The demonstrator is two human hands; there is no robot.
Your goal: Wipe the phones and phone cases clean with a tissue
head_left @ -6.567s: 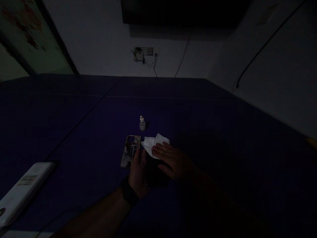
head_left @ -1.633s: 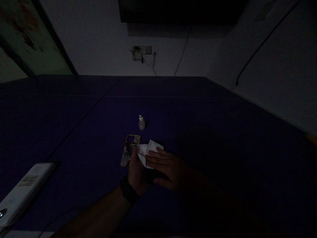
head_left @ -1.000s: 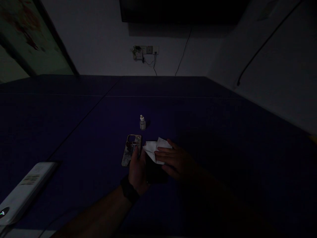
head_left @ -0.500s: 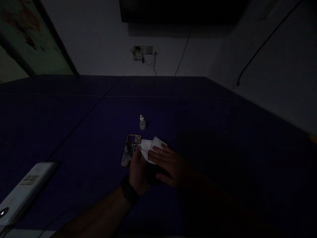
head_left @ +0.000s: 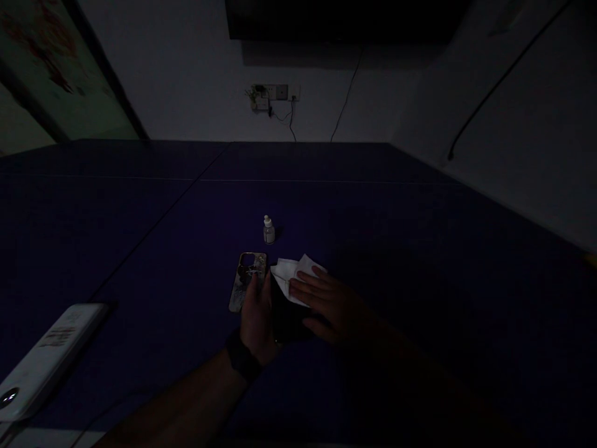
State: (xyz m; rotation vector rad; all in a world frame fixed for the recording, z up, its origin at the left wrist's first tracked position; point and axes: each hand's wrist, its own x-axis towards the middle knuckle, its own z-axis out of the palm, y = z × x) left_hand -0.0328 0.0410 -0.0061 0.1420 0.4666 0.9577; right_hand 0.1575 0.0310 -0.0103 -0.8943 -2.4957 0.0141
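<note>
My left hand (head_left: 256,323), with a dark band on its wrist, grips the left edge of a dark, flat phone (head_left: 289,320). The phone's outline partly melts into the dark surface. Spread over its upper part is a white cloth (head_left: 284,272), pressed down by the fingers of my right hand (head_left: 333,305). A patterned phone case (head_left: 238,297) with a camera cutout lies just left of the phone, partly behind my left fingers. Beyond it stands a small dropper bottle (head_left: 269,234) with a white top, upright and touched by neither hand.
A long white device (head_left: 51,354) lies at the lower left of the dark blue tabletop (head_left: 186,261). Along the far wall are sockets with cables (head_left: 275,93) and a black screen (head_left: 345,18) above. A cable runs down the right wall.
My right hand and the white cloth have slid to the right across the phone, baring more of its dark face. My left hand keeps its hold.
</note>
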